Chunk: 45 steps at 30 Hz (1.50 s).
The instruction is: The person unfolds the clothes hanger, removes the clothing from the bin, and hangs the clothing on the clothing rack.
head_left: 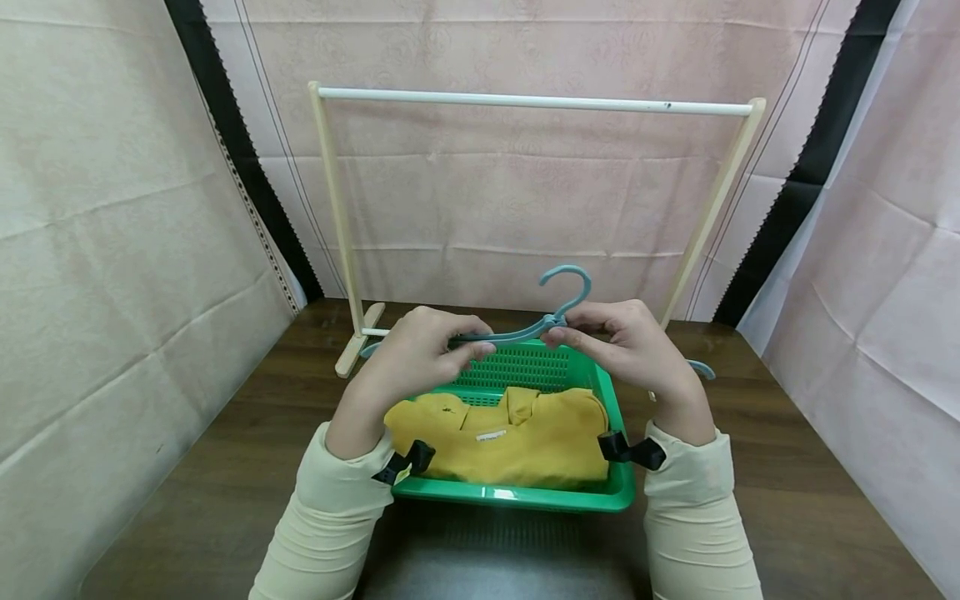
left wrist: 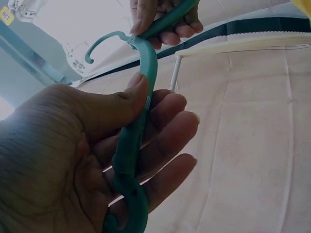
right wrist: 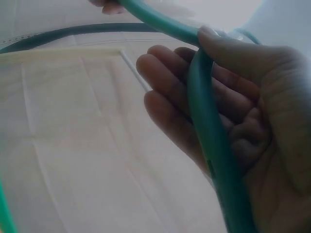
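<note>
A blue-green plastic clothes hanger (head_left: 517, 336) is held up level above the basket, its hook pointing upward. My left hand (head_left: 423, 346) pinches one arm of it between thumb and fingers; the left wrist view shows the thumb pressed on the hanger (left wrist: 133, 141). My right hand (head_left: 626, 342) pinches it close to the base of the hook, with the other arm running across the palm in the right wrist view. Below both hands, a folded yellow collared garment (head_left: 510, 454) with a white label at its neck lies in a green plastic basket (head_left: 517, 497).
A rack stands behind the basket, with a white horizontal bar (head_left: 525, 101) on pale uprights and a foot (head_left: 360, 340) at the left. Light cloth walls (head_left: 120, 208) with black strips enclose the dark wooden table (head_left: 247, 492) at the back and sides.
</note>
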Tool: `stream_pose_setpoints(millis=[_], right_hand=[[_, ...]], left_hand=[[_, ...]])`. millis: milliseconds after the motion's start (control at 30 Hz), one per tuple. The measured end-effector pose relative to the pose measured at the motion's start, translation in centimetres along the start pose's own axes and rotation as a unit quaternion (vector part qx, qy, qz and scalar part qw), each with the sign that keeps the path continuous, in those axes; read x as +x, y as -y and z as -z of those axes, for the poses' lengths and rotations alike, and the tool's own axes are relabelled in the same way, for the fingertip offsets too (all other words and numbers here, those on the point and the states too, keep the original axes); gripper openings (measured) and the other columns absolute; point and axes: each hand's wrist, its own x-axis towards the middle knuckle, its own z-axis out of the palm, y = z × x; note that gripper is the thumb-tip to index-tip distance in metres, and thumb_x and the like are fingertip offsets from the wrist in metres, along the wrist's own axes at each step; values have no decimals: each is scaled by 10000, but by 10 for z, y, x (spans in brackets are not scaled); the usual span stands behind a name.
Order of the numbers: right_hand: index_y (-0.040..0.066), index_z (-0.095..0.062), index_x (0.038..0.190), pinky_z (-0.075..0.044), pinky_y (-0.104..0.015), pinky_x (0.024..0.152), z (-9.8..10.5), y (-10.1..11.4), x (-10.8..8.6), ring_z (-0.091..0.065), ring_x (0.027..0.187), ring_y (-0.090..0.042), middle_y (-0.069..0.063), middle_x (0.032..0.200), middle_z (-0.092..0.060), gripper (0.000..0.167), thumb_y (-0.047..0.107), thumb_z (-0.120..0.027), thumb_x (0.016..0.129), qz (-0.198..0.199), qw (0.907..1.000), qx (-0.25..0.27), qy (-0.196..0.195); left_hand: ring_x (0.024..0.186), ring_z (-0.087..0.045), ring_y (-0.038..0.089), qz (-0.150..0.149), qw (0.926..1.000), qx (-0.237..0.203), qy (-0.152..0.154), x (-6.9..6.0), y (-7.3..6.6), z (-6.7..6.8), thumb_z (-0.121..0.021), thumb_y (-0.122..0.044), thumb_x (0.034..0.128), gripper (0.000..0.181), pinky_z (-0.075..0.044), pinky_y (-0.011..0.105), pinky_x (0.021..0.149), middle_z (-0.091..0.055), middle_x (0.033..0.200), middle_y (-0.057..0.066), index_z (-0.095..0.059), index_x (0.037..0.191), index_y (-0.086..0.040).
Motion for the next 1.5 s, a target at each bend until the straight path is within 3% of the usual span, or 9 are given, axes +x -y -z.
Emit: stream_pose_setpoints(millis=[233,400,633,867,1067,1200,1333,1433,1500], right_hand=[[-29,-736,952,-573,-246,643,1,10,3,-707,718,-79,-81,835,-754,174,-168,-673,867,143,9998,-99,-6],[-17,-739,960,-578,-248,664,3,-1,-2,-717,745,-74,-74,832,-755,186,-165,-677,866,56,9998,-197,-16],[150,-763,997,-571,-235,692,16,-29,-18,-724,795,-91,89,863,-750,209,-33,-698,920,-508,9986,-143,18],[151,-766,1023,-575,-249,789,33,-33,-29,-735,871,-149,47,882,-761,141,60,-672,970,-1130,9935,-27,97],[171,-765,1030,-564,-230,779,40,-35,-33,-726,869,-126,43,883,-762,120,121,-663,988,-1471,9887,-244,184],[184,-766,1048,-563,-238,781,47,-37,-39,-724,893,-123,43,898,-764,122,151,-661,994,-1628,9857,-387,172],[207,-774,1028,-557,-219,767,55,-39,-47,-728,895,-128,36,898,-768,107,180,-680,984,-1782,9827,-510,-1],[213,-780,1012,-543,-192,755,61,-39,-54,-723,884,-120,17,890,-769,100,184,-690,977,-1881,9798,-647,-181],[198,-781,1011,-536,-182,756,65,-39,-58,-718,877,-115,14,877,-766,99,178,-689,978,-1926,9782,-720,-276]], left_hand=[[481,-447,53,44,9997,-45,235,1,1,-2,-637,-288,1011,169,-392,277,489,-633,716,-117,-742,1078,-173],[591,-515,61,-39,9994,-23,338,1,2,-3,-628,-334,1012,227,-459,289,578,-668,855,-138,-718,1143,-172],[948,-639,34,89,9993,-289,231,-2,6,1,-599,-430,1011,329,-547,348,802,-702,1033,-109,-707,1170,-163],[962,-639,37,389,9986,-315,151,-7,9,6,-528,-463,1038,334,-555,379,863,-693,1005,-126,-706,1149,-203],[1008,-646,71,718,9970,-147,265,-10,18,11,-449,-497,1057,414,-558,386,868,-704,1052,-99,-704,1181,-195],[935,-660,90,950,9931,292,620,-6,28,17,-397,-561,1051,497,-554,355,808,-707,1031,-97,-710,1181,-197],[786,-639,85,1137,9827,691,1288,-4,39,21,-379,-595,1041,547,-517,362,743,-704,926,-101,-717,1149,-180],[800,-646,99,1351,9700,841,1835,-7,52,21,-448,-539,1044,488,-465,433,887,-714,923,-84,-711,1171,-148],[895,-664,124,1549,9570,917,2276,-9,60,20,-505,-494,1038,455,-398,483,1025,-720,1003,-56,-693,1219,-121]])
